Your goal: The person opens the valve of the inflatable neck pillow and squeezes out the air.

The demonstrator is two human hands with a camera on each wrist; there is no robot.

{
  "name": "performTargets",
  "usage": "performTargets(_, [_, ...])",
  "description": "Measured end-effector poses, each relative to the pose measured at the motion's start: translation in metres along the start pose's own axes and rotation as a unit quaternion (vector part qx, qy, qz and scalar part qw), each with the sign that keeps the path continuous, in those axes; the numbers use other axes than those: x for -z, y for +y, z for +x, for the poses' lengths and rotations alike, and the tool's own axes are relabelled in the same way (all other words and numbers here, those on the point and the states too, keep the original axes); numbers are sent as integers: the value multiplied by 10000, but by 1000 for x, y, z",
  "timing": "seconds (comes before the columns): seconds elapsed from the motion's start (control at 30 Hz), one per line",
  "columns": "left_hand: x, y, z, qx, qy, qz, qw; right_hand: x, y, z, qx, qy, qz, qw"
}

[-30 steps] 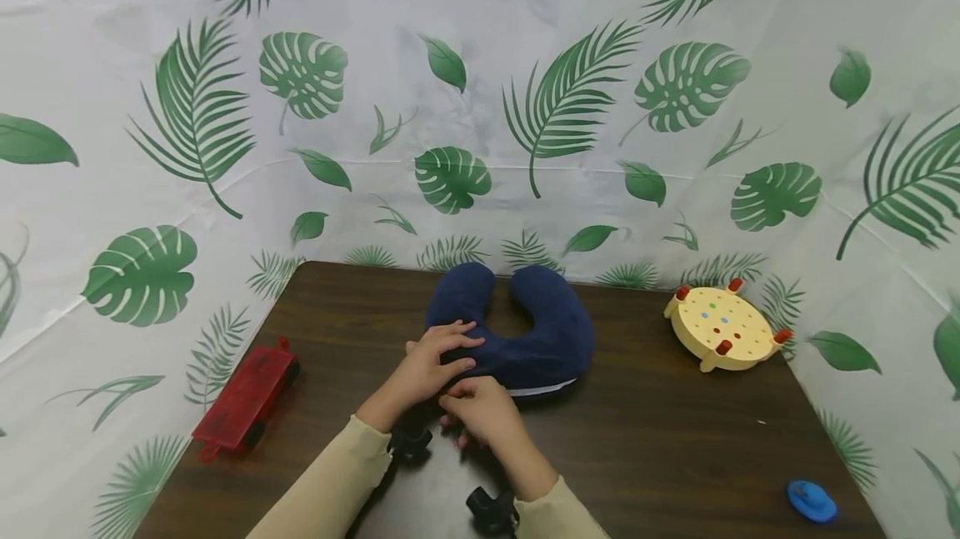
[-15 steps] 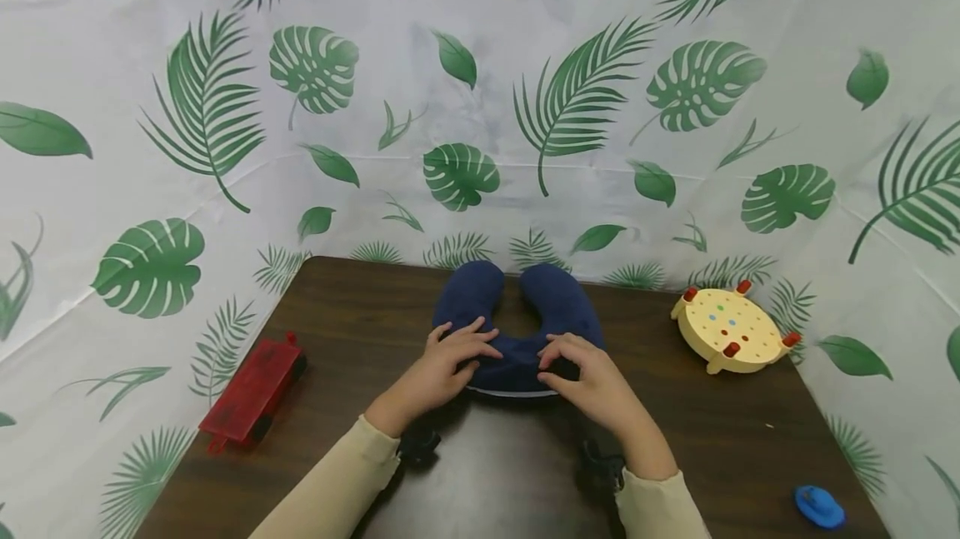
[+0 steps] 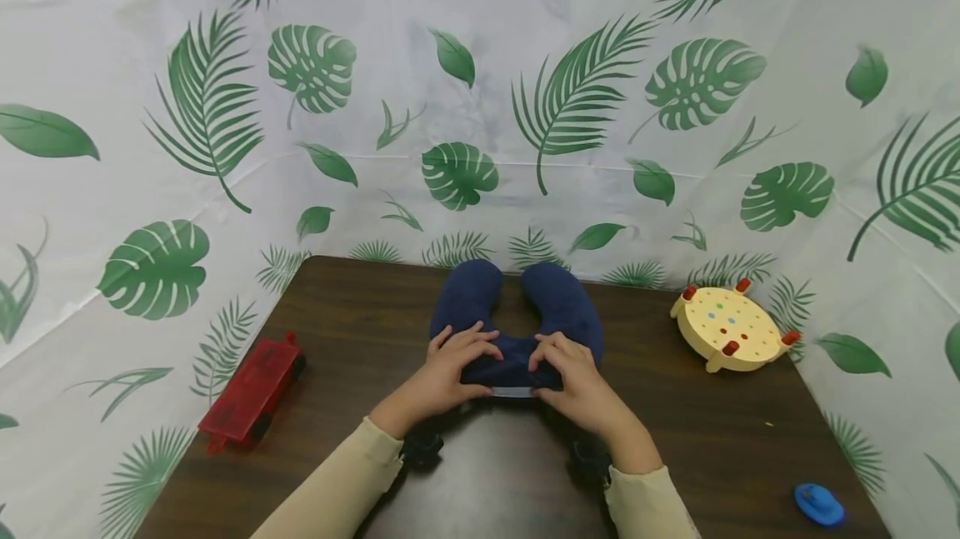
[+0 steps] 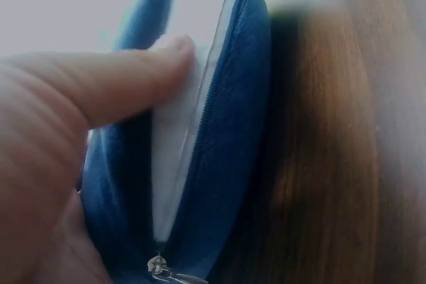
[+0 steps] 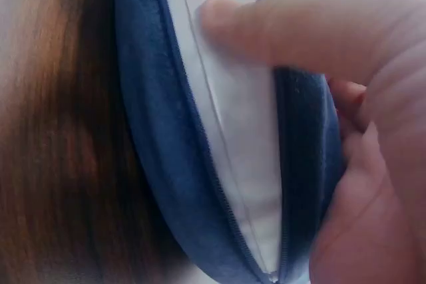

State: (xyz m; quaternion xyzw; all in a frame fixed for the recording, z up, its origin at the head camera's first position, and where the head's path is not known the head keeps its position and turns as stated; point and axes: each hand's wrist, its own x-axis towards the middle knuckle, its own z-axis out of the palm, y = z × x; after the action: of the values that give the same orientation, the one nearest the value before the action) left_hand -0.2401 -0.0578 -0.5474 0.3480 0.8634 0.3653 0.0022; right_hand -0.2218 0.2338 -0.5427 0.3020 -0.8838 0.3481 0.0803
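Observation:
A navy U-shaped neck pillow [image 3: 467, 289] lies on the table, its curved side toward me. Along that side its zipper gapes, baring a white inner lining [image 4: 176, 138]; a metal zipper pull [image 4: 158, 265] sits at one end of the slit. My left hand [image 3: 441, 371] grips the cover's upper edge, thumb at the opening against the white, fingers over the top. Opposite it, my right hand [image 3: 585, 385] holds the same edge in the same way, thumb on the white lining [image 5: 246, 151]. Some fingertips are hidden behind the cover in the wrist views.
On the dark wooden table [image 3: 720, 447], a red toy wagon [image 3: 253, 391] lies at the left edge. A yellow round toy with red-tipped legs [image 3: 729, 329] is at the back right. Near the right front edge sits a small blue object [image 3: 819, 505]. A leaf-print cloth [image 3: 375, 214] hangs behind.
My right hand has moved right, away from beside the left hand, onto the pillow's right front. Both thumbs have since lowered to the zipper slit, where more white shows between them.

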Motion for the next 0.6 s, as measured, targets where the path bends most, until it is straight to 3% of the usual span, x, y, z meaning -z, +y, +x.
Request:
performTargets(0.3, [-3, 0, 0, 167, 86, -164, 9997, 2, 0, -1, 268, 401, 419, 9980])
performTargets(0.6, [-5, 6, 4, 3, 430, -83, 9990, -6, 0, 2, -253, 1194, 3, 9925])
